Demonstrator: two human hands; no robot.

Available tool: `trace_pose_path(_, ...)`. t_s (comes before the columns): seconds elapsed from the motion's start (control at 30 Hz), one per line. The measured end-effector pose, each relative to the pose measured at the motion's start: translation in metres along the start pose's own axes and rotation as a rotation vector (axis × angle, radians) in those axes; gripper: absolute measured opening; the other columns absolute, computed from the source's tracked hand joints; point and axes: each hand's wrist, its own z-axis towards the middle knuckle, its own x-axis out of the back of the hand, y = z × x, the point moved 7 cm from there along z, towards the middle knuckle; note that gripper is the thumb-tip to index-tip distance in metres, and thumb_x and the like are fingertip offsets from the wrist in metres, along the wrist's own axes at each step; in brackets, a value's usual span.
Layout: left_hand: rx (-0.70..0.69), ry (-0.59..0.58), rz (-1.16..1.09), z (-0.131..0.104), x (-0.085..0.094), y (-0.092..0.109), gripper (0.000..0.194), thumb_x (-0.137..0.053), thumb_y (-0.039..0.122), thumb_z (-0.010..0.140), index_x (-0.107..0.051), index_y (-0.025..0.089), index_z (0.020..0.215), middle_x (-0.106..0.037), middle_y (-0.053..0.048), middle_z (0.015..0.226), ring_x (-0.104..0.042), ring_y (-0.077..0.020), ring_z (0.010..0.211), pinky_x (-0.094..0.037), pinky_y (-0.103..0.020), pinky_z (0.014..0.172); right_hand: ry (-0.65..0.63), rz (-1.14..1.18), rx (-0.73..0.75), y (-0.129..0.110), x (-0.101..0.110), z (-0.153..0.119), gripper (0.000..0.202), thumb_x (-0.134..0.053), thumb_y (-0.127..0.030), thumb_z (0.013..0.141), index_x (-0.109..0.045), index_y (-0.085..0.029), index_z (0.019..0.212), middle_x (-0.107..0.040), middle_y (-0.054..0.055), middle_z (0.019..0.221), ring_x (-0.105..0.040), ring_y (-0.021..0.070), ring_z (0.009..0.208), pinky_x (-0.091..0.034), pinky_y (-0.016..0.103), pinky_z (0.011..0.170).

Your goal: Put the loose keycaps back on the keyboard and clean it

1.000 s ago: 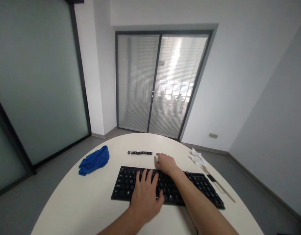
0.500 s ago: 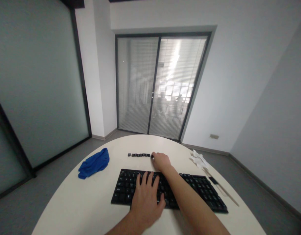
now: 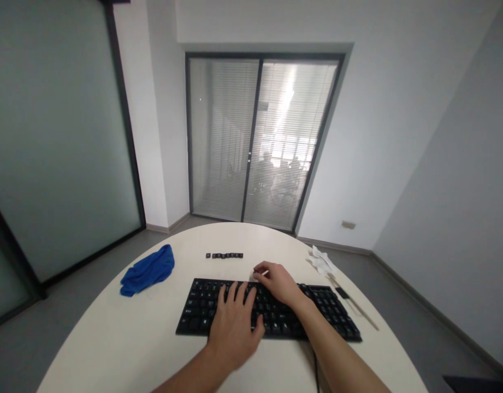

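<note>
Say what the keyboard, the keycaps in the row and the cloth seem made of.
Keyboard: probably hard plastic, black and fairly matte, judging by its straight, rigid edges.
Keycaps: likely similar plastic, black and blocky; too small to judge finish.
Cloth: soft fabric, matte blue, rumpled; fiber unclear.

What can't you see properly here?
In the head view:
Keys under the left hand: hidden by it.
Dark bit at the right hand: too small to name.
Letters on the loose keycaps: too small.
Shapes behind the blinds: blurred.
Dark thing, bottom right: cut off by the edge.

blue cloth [image 3: 148, 270], bunched, left | crumpled white tissue [image 3: 321, 261], right | thin stick [image 3: 368, 317], near tissue | slatted blinds [image 3: 290, 125], beyond
</note>
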Motion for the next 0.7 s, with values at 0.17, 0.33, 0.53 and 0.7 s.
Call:
trace_pose_path(0.17, 0.002, -0.009, 0.008, 0.0, -0.001, 0.0, 0.05, -0.05, 0.04, 0.092, -0.054, 0.022, 0.139, -0.055, -0.01, 0.143, -0.044, -0.0324, 0.133, -0.025, -0.059, 0.118, 0.048, 0.167, 0.156, -0.003, 0.007, -0.032, 0.027, -0.058, -0.037, 0.094, -0.073, -0.021, 0.109, -0.077, 0.005, 0.105, -0.07, 0.022, 0.101, -0.049, 0.033, 0.094)
trace_pose_path(0.33, 0.0, -0.017, -0.005, -0.001, -0.001, -0.001, 0.05, -0.049, 0.042, 0.093, -0.054, 0.022, 0.139, -0.054, -0.01, 0.144, -0.044, -0.0322, 0.134, -0.025, -0.059, 0.118, 0.055, 0.268, 0.174, 0.007, 0.006, -0.034, 0.029, -0.059, -0.038, 0.093, -0.075, -0.021, 0.11, -0.076, 0.005, 0.111, -0.069, 0.0226, 0.107, -0.048, 0.034, 0.1)
trace_pose_path(0.53, 0.0, -0.029, -0.001, 0.0, -0.001, -0.001, 0.05, -0.049, 0.043, 0.094, -0.055, 0.021, 0.139, -0.054, -0.01, 0.145, -0.043, -0.032, 0.135, -0.024, -0.059, 0.118, 0.12, 0.364, 0.127, 0.02, 0.0, -0.026, 0.027, -0.062, -0.038, 0.09, -0.076, -0.021, 0.107, -0.077, 0.005, 0.11, -0.069, 0.0241, 0.106, -0.049, 0.037, 0.1)
trace_pose_path(0.7, 0.004, -0.034, 0.021, -0.001, -0.003, -0.001, 0.05, -0.049, 0.042, 0.094, -0.054, 0.022, 0.14, -0.055, -0.009, 0.144, -0.044, -0.0314, 0.135, -0.025, -0.058, 0.118, 0.137, 0.373, 0.107, 0.023, -0.001, -0.023, 0.027, -0.06, -0.036, 0.091, -0.077, -0.021, 0.106, -0.077, 0.005, 0.11, -0.069, 0.0242, 0.107, -0.048, 0.038, 0.102)
